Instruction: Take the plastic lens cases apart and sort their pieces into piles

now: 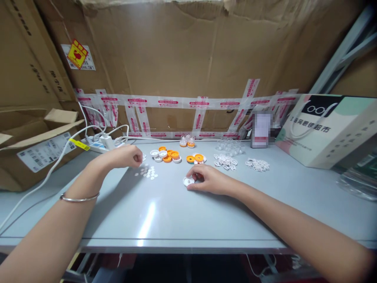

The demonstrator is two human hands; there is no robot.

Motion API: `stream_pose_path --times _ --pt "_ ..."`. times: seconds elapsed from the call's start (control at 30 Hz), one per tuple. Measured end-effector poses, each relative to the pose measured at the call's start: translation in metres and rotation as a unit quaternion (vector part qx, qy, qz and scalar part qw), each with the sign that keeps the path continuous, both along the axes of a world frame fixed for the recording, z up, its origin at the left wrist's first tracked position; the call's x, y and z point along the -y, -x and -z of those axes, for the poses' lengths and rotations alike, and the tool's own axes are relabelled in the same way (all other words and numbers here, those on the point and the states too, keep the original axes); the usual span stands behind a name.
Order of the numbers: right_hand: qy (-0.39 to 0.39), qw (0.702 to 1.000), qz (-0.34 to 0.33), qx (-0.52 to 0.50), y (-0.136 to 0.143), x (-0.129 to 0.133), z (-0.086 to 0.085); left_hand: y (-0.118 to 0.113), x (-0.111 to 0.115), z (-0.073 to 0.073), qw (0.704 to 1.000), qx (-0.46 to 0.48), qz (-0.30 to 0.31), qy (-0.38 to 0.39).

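My right hand [209,179] grips the rim of a small white round cap [187,182] resting on the table, thumb on the near side and fingers on the far side. To the left, my left hand [127,156] hovers with curled fingers above scattered small white discs [149,172]; whether a disc is between its fingertips cannot be made out. Several orange and white round caps [167,154] sit grouped between the hands, toward the back. A smaller group of orange caps [198,158] lies just behind my right hand.
Clear plastic parts [230,147], a pile of small white pieces [225,161] and another white pile [257,164] lie right of centre. A phone [261,129] leans near a paper bag [321,133]. At left are a power strip [98,146], white cables and an open carton [38,153].
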State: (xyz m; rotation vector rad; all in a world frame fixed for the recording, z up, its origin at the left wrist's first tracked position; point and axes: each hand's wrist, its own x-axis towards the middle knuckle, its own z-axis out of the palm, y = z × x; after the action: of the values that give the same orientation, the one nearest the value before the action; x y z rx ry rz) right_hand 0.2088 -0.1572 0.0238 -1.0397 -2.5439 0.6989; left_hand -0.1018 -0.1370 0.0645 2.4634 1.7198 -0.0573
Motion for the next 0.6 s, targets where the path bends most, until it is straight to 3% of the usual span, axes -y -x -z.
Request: stream_pose_path --times 0.33,0.6 --pt "0.004 1.0 -0.003 -0.002 0.0 0.0 0.0 -0.018 0.005 0.006 0.995 -0.089 -0.029 -0.039" --pt "0.005 1.0 -0.004 -0.004 -0.001 -0.002 0.001 -0.013 0.005 0.009 0.999 -0.036 0.001 0.013"
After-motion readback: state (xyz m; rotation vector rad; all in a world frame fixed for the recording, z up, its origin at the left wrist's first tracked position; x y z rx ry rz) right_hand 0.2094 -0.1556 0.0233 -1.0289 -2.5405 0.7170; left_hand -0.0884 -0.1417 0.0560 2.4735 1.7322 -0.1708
